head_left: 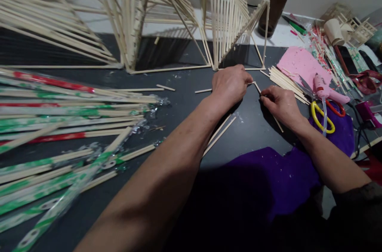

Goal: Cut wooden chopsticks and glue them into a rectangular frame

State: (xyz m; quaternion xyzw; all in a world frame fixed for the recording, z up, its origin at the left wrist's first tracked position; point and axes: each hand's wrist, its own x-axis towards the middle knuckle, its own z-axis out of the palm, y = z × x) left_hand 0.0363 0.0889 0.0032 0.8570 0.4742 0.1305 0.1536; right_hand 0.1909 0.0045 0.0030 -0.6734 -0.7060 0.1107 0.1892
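Observation:
My left hand (231,83) is closed on a wooden chopstick (203,91) that pokes out on both sides of it, low over the dark table. Between finger and thumb, my right hand (282,105) pinches a second chopstick (278,123), slanting toward me. The tips of the two sticks meet at an angle between my hands. Just behind them stands a lattice of chopsticks (228,25) in twisted, fanned panels. Two loose chopsticks (220,134) lie below my left wrist, and a pile of bare chopsticks (286,83) sits beyond my right hand.
Wrapped chopsticks (74,121) cover the table's left side. To the right are a pink glue gun (325,89), scissors with a yellow and red handle (318,121), a pink sheet (301,63) and purple cloth (268,168). A brown bottle (274,3) with a red lid stands at the back.

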